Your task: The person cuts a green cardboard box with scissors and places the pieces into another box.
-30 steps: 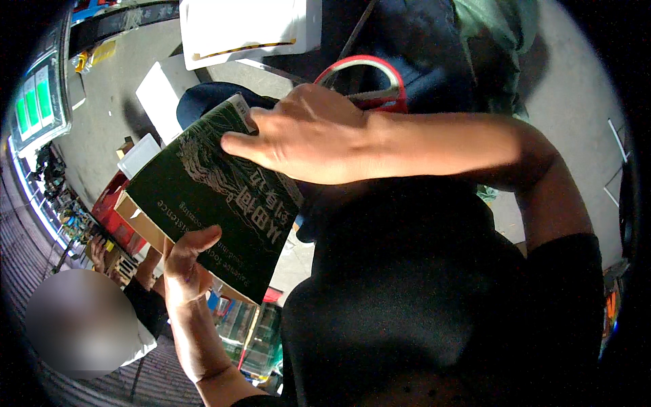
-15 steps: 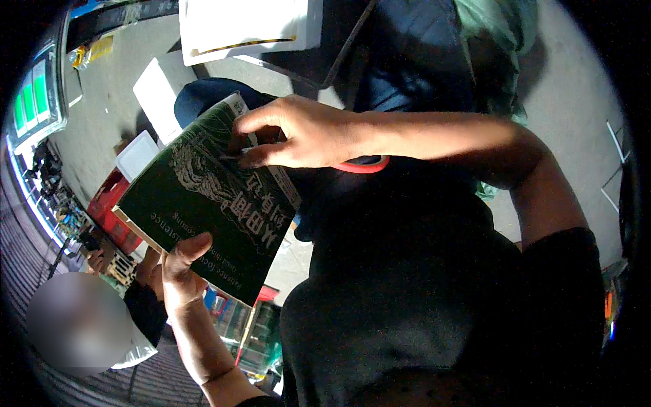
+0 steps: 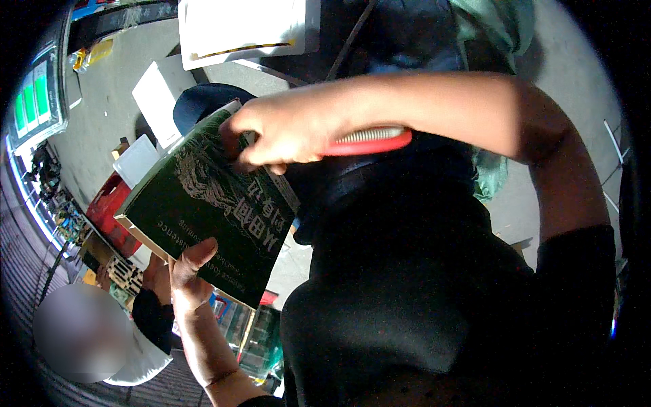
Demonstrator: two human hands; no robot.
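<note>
A dark green cardboard box (image 3: 203, 217) with pale artwork on its face is held tilted in front of me. My left hand (image 3: 193, 275) grips its lower left edge, thumb pressed on the printed face. My right hand (image 3: 271, 132) is over the upper part of that face, fingers curled and slightly blurred. From under its palm, toward the wrist, sticks out a red tool (image 3: 369, 142) with a pale ridged strip; its other end is hidden by the hand, and I cannot tell its kind.
A dark rounded thing (image 3: 210, 102) lies behind the box, near a white box (image 3: 163, 91). White trays (image 3: 251, 30) stand at the top. A red crate (image 3: 112, 214) is at left, a co-worker (image 3: 146, 325) at lower left. Green plastic sheeting (image 3: 491, 176) hangs at right.
My right forearm has swung up and the hand has turned on the box, exposing more of the red tool. The box has shifted slightly down. The co-worker has moved a little.
</note>
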